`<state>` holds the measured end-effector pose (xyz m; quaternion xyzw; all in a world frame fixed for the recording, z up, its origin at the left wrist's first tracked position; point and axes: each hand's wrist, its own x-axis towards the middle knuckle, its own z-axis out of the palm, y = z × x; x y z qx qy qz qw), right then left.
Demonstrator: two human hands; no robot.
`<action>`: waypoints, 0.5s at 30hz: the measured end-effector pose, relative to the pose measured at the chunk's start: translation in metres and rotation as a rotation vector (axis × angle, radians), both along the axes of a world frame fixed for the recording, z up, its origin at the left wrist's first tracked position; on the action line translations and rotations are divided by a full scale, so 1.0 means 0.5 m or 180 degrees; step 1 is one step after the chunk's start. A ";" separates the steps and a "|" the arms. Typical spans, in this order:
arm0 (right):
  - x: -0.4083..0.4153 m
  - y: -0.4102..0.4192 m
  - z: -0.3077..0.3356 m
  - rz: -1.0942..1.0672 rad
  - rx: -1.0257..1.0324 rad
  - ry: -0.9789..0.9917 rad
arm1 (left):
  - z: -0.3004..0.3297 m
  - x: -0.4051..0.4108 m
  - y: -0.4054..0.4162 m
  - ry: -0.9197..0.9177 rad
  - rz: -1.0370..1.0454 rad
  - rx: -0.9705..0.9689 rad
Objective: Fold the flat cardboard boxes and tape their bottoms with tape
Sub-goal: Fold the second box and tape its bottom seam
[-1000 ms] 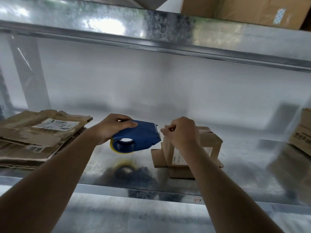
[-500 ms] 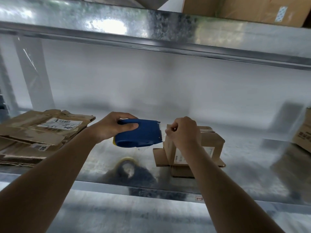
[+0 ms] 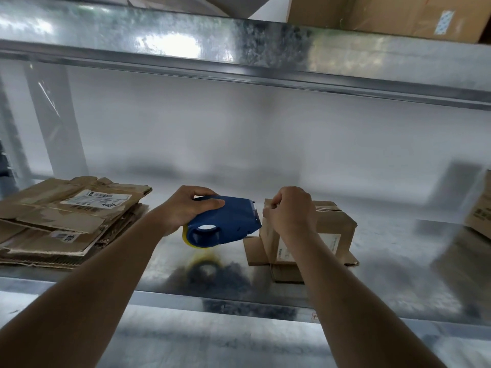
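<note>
Flats (image 3: 66, 221): stack of unfolded cardboard, left of frame, lying on the shelf (image 3: 398, 274); untouched, waiting their turn.

Left hand (image 3: 186, 211): centre-left, fingers curled over the top of the dispenser (image 3: 225, 224), gripping it. The dispenser is blue with a yellow roll showing at its lower edge, held clear of the shelf, toothed end pointing right and just beside the box.

Right hand (image 3: 289, 211): centre-right, fingers closed at the box's near top corner; they seem to pinch a tape end or the edge there, but which cannot be told.

Box (image 3: 332, 229): small, folded, standing on the shelf right of centre, flaps splayed at its base.

Handling note, as judgement: keep the pinched corner pinned, bring the teeth down onto the seam, pull straight along it under tension, then press flat. A loose pinch would probably let the tape wrinkle or lift.
</note>
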<state>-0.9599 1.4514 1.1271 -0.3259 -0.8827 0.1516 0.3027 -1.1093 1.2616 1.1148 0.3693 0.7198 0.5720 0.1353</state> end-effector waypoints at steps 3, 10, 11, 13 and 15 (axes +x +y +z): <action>-0.009 -0.006 -0.001 -0.0087 0.0084 -0.0074 | 0.017 0.006 0.010 0.0187 0.0089 -0.0051; -0.014 -0.017 0.009 -0.0101 0.0191 -0.0247 | 0.045 0.008 0.018 0.0352 0.0227 -0.0255; -0.011 -0.020 0.010 -0.0087 0.0196 -0.0263 | 0.046 0.008 0.019 0.0339 0.0206 -0.0279; -0.010 -0.027 0.011 -0.0047 0.0219 -0.0313 | 0.049 0.008 0.020 0.0343 0.0215 -0.0310; -0.006 -0.033 0.014 -0.0036 0.0238 -0.0352 | 0.054 0.012 0.027 0.0384 0.0217 -0.0345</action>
